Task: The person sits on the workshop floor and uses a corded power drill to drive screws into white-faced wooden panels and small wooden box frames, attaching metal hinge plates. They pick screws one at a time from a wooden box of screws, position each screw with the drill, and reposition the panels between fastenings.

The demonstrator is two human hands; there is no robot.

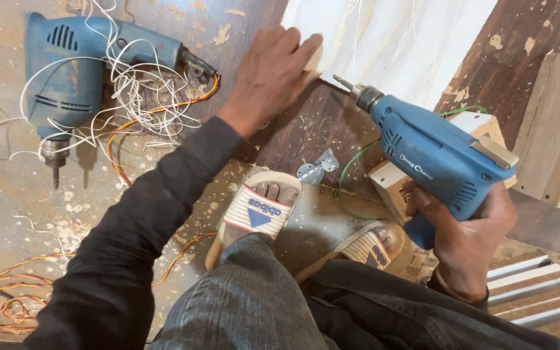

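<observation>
Two blue drills in view. One, at right of centre, is gripped by the right hand, fingers wrapped tight round the handle; this held drill points its bit up-left toward the lower edge of a white board at top centre. The left hand lies flat, fingers stretched out, pressing a small pale wood block against that board. The spare drill lies at upper left among tangled white and orange wires. A small metal hinge rests on the dark floor at centre, just above a sandalled foot. Step in hand, by my judgement: lining up the bit. Next calls for a steady block and a level drill.
</observation>
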